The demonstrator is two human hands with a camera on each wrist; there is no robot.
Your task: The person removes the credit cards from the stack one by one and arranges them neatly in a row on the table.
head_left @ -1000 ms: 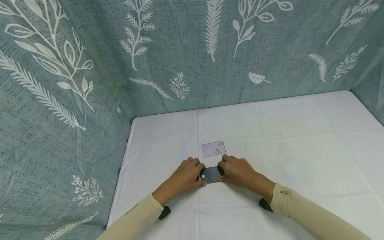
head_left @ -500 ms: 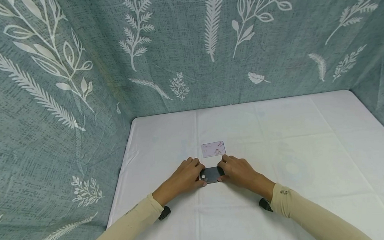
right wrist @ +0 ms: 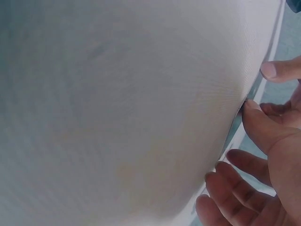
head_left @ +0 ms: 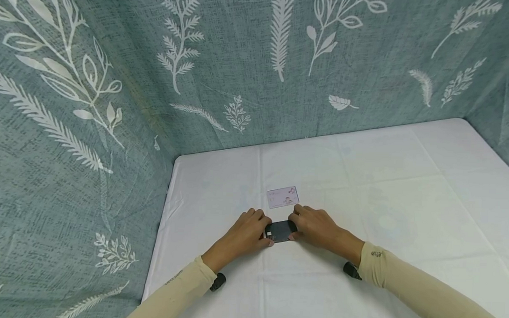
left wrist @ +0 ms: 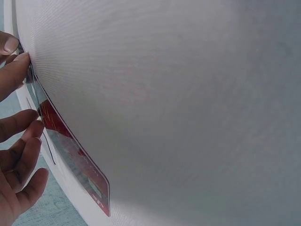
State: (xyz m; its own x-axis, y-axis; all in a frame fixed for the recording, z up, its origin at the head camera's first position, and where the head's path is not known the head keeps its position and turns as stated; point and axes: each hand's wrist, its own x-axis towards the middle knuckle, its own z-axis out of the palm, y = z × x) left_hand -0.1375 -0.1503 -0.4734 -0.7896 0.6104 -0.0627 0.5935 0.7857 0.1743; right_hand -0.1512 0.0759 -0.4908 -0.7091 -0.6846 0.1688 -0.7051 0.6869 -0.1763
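**Listener:** What is between your hands?

**Me:** 1 dark card (head_left: pixel 280 231), wider than it is deep, with light lettering on its face. My left hand (head_left: pixel 247 230) pinches its left end and my right hand (head_left: pixel 317 225) pinches its right end, thumbs on the side nearer me.

**Listener:** Where is it lying?

**Me:** It is level with my fingers, at or just over the white cloth (head_left: pixel 404 206); I cannot tell whether it touches. Just beyond it, apart, a pale pink card (head_left: pixel 283 197) lies flat.

**Listener:** What could go wrong from here?

**Me:** I see 3 risks. The card looks thin, so squeezing both ends inward could make it bow and spring free. Uneven pinching could let 1 end slip and the card twist. And the fingers of my right hand are just beside the pink card's near right corner, so a careless push forward could knock it askew. Creases in the cloth might also snag a low edge.
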